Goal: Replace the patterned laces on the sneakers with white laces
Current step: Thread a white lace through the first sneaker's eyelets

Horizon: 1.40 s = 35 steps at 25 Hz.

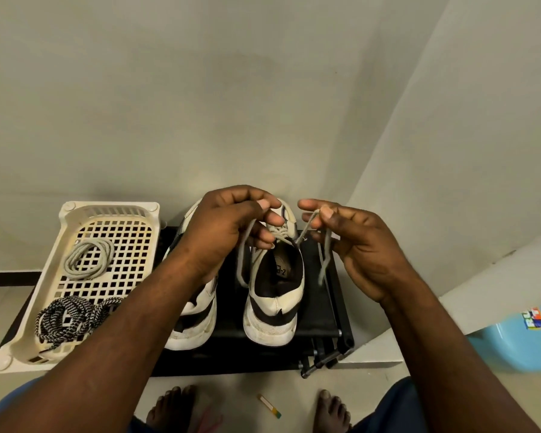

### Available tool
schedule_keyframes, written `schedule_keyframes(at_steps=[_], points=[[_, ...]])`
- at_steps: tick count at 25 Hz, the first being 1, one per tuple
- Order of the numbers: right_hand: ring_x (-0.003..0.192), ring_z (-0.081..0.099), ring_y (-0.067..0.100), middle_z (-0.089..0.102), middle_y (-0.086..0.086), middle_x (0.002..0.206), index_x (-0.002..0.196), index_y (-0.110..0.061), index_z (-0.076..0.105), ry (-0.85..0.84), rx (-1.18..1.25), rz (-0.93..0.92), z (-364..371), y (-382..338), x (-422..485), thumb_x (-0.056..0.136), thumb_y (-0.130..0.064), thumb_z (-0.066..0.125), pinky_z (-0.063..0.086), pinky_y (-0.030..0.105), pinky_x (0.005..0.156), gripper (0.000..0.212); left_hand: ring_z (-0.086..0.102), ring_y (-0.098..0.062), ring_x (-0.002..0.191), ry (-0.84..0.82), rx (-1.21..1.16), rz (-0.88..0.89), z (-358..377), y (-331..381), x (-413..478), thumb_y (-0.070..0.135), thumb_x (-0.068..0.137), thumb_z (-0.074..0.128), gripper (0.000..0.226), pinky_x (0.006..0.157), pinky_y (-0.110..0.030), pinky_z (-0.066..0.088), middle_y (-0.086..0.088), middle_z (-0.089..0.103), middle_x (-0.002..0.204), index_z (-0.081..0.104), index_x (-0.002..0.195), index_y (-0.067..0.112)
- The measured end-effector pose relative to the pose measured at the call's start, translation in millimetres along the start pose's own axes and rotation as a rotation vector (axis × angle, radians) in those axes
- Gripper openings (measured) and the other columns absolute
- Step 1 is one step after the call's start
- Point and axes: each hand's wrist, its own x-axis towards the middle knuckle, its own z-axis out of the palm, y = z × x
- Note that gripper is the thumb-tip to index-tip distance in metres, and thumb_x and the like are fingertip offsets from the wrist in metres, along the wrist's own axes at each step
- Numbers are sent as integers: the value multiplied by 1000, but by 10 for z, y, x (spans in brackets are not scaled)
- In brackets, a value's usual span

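Over sneaker [275,307]: left hand [228,226] at 10, right hand [350,245] at 2 o'clock, each pinching a white lace [306,228] end.

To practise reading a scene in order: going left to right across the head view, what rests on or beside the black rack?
Cream slotted basket → left sneaker → right sneaker → light blue plastic item. The left hand and right hand, pinching the white lace, overlap the sneakers and are left out.
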Motion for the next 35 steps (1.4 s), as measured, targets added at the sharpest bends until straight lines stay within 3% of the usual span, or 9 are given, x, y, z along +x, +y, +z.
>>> schedule_keyframes(at_steps=[6,10,17,19,21,24,27,30,35], points=[[105,71,40,74,25,112,98,2,73,66,262,-186,217,-223,-79,102,-28,48,59,37,89,39,74,-36,92,-122,-235,121,51,273,-124,-9,99,30,44,79,-38,62,-24,74,116,67,122,-2],[109,69,46,70,28,121,114,1,71,15,300,-319,259,-504,19,101,-17,42,57,47,95,37,77,-32,92,-53,-117,207,137,624,-77,-2,100,53,29,78,-38,63,-13,76,118,66,125,5],[95,76,30,78,8,108,116,-8,73,155,-122,-425,432,-1171,284,107,-9,52,60,43,85,23,63,-18,54,171,295,341,221,1409,80,31,105,59,24,52,-25,47,-1,71,73,79,98,20],[88,77,26,79,6,103,118,-12,72,198,-143,-438,501,-1252,293,105,-7,56,62,37,79,21,64,-12,56,215,391,375,276,1507,99,35,104,60,23,53,-20,46,8,71,81,80,94,26],[86,77,25,80,4,103,124,-16,66,231,-117,-447,554,-1303,293,104,-6,58,62,35,77,24,70,-8,66,223,372,366,331,1559,110,34,102,62,20,57,-22,49,10,74,94,80,95,29],[85,78,25,80,1,107,132,-21,53,271,-90,-446,606,-1351,304,103,-6,61,64,37,79,33,72,-9,74,241,294,348,355,1568,145,29,98,70,10,63,-23,51,6,78,89,79,103,26],[81,79,22,81,-1,102,125,-19,57,328,-140,-426,625,-1387,316,102,-9,64,63,36,75,26,73,-10,79,283,248,360,356,1577,177,24,90,79,8,67,-22,54,3,79,85,77,98,22],[78,79,21,81,-1,96,115,-17,63,327,-165,-410,618,-1403,311,101,-10,65,63,34,72,15,68,-1,72,252,176,352,382,1579,158,19,89,79,4,59,-13,48,1,79,87,78,93,18],[77,78,19,79,0,90,107,-18,69,284,-240,-437,607,-1329,292,100,-13,68,61,29,66,9,61,-1,64,175,120,295,375,1464,148,23,89,80,12,57,-16,46,-3,78,88,77,100,18]])
